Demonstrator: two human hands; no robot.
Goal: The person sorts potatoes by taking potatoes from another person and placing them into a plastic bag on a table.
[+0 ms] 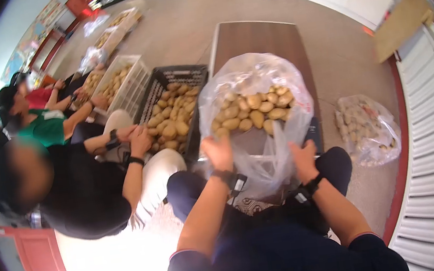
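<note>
A clear plastic bag stands wide open in front of me, with several potatoes heaped toward its far side. My left hand is closed on the near left edge of the bag, thumb upward. On the near right edge, my right hand grips the plastic, its fingers partly hidden. The near film hangs in folds between my two hands, above my knees. Under the bag lies a brown board-like table.
To the left stands a black crate of potatoes, where a co-worker's hands rest at the rim. Behind it is a white crate with more potatoes. A filled plastic bag lies on the floor at right, near a white radiator.
</note>
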